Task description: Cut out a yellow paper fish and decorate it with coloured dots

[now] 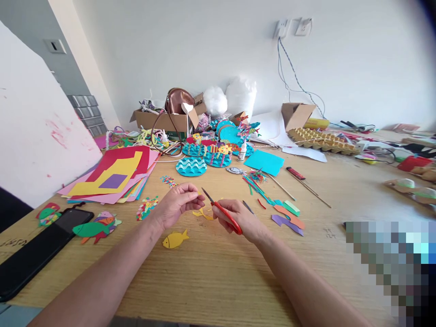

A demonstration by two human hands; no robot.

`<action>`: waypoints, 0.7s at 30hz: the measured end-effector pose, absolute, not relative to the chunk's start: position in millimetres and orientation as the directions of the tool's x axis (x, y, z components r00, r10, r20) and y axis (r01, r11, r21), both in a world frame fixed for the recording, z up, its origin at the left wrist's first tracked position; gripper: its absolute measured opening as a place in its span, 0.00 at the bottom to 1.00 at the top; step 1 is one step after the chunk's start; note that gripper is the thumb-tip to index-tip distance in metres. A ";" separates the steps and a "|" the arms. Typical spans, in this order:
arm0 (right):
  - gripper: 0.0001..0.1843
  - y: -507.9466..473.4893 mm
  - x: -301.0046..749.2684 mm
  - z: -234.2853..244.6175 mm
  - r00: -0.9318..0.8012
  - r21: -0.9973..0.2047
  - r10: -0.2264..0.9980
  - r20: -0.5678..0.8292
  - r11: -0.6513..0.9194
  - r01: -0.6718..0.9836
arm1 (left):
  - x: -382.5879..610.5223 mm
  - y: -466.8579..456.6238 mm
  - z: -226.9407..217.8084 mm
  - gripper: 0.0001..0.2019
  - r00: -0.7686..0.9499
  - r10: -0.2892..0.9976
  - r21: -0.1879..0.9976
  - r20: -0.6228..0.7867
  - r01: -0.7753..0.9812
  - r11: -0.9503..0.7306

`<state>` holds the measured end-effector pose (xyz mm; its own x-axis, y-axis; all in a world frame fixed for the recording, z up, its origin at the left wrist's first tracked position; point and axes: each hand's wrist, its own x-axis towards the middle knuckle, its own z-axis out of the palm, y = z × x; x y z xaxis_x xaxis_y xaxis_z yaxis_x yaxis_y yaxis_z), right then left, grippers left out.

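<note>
My right hand [235,215] grips orange-handled scissors [225,214], their blades pointing up and left toward my other hand. My left hand [182,203] is closed in a pinch just left of the scissor tips; a tiny yellowish bit seems to show at its fingertips, too small to name. Below it a yellow paper fish [175,239] with a drawn eye and gill line lies flat on the table. Yellow paper scraps [203,213] lie between and behind my hands. Small coloured paper dots [147,208] are heaped beside my left wrist.
To the left are stacked coloured paper sheets [116,172], a black phone [41,254] and cut paper fish [91,229]. Blue wavy paper bases [191,167], a glue bottle [242,151] and a cardboard box [160,121] stand behind. Purple and orange offcuts [288,224] and a utility knife [295,173] lie right.
</note>
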<state>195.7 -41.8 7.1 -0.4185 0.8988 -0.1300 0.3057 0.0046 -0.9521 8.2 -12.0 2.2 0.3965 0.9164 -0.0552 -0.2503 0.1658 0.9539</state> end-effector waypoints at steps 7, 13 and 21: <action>0.19 -33.5 196.4 -1.6 -0.287 -0.884 0.953 -0.095 0.052 0.465 | -14.5 8.2 14.8 0.08 0.210 0.975 0.981 0.077 0.160 -0.112; 0.20 -36.0 192.2 1.2 -0.249 -0.745 0.968 -0.015 0.155 0.649 | -38.2 48.2 27.3 0.04 0.240 0.960 0.614 0.144 0.739 -0.277; 0.18 -39.9 190.6 8.4 -0.258 -0.621 0.966 -0.019 0.191 0.760 | -47.4 91.2 -5.8 0.06 0.292 0.955 0.332 0.040 0.898 -0.289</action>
<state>190.6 -39.9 8.4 -0.2583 0.9659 -0.0194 0.7604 0.1909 -0.6207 -47.4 91.2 -5.8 0.2925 0.9554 0.0401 0.8980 -0.2888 0.3320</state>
